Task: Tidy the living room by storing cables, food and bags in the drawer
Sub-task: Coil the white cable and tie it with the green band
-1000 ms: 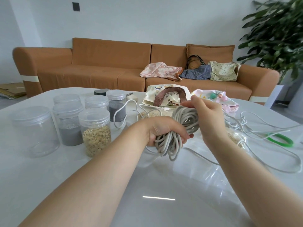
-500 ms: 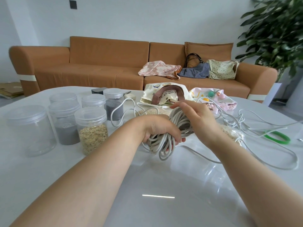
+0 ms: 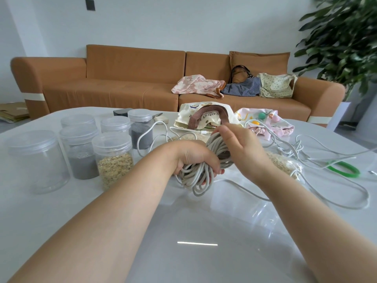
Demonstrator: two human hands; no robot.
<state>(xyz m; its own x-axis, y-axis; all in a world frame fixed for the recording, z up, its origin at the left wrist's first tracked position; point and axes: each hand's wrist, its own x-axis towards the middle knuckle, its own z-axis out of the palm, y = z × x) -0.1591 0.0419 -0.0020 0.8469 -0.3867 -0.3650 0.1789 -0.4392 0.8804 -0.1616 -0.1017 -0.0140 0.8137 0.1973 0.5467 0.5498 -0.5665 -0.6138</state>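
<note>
A coil of grey cable [image 3: 201, 176] hangs just above the white table [image 3: 193, 231]. My left hand [image 3: 193, 158] is closed around the coil's middle. My right hand [image 3: 242, 146] pinches the cable at the top of the coil. The loose end runs right in a long loop [image 3: 342, 205] on the table. More white cables [image 3: 293, 148] tangle behind. Several lidded jars stand at the left, one with oats [image 3: 114, 160], one with grey powder [image 3: 81, 154]. A cream tote bag [image 3: 204, 117] and a pink pouch [image 3: 267, 121] lie at the back.
A clear bag of oats [image 3: 285, 164] and a green ring [image 3: 344, 169] lie right. A brown sofa [image 3: 126, 82] behind holds a pink cloth [image 3: 197, 85], a blue bag [image 3: 242, 86] and a cream dotted bag [image 3: 275, 84]. A large plant [image 3: 346, 41] stands at the right.
Both hands have lowered the coil slightly toward the table. My right hand has shifted around the top of the coil while the left keeps its grip.
</note>
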